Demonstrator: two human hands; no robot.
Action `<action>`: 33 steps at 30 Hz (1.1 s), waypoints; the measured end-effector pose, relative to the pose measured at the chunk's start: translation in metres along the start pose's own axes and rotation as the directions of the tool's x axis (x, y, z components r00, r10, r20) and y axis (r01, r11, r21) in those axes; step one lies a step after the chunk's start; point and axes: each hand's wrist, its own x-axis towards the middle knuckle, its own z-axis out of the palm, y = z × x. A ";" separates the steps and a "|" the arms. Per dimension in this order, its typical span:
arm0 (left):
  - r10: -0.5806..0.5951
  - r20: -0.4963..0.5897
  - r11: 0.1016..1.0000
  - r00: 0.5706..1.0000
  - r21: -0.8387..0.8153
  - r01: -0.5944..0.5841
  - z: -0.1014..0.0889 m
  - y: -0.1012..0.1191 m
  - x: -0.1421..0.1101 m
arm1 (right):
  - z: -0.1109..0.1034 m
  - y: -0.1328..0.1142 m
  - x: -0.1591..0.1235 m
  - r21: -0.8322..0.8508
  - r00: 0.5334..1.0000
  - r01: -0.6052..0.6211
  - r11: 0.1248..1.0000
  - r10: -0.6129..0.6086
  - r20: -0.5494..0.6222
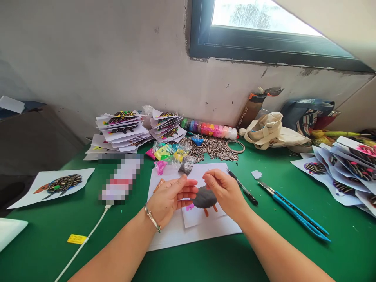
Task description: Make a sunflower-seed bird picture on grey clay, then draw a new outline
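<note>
My left hand, with a silver bangle at the wrist, is held above the papers, palm turned inward and fingers loosely bent and apart. Facing it, my right hand has its thumb and fingertips pinched together; whatever they hold, if anything, is too small to make out. Beneath both hands lies a white sheet bearing a flat dark grey clay shape. Pink clay sits at its left, and two orange leg-like strips are at its lower edge. An orange piece is partly hidden behind my left hand.
Bagged coloured clay, sunflower seeds and a roll of tape lie behind. A pen and blue utility knife are right. Stacked seed pictures stand back left, more pictures right. A cable crosses the left.
</note>
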 end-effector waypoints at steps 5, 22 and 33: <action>0.130 -0.081 0.984 0.988 0.131 -0.119 -0.015 0.003 0.011 | -0.003 -0.003 0.002 0.174 0.981 -0.189 0.966 0.178 0.074; 0.314 -0.155 0.913 0.937 0.319 -0.254 -0.028 -0.001 0.029 | -0.002 -0.006 0.002 0.290 0.940 -0.322 0.901 0.270 0.207; 0.351 -0.143 0.850 0.925 0.463 -0.251 -0.031 -0.004 0.033 | -0.007 -0.001 0.005 0.257 0.970 -0.228 0.939 0.195 0.145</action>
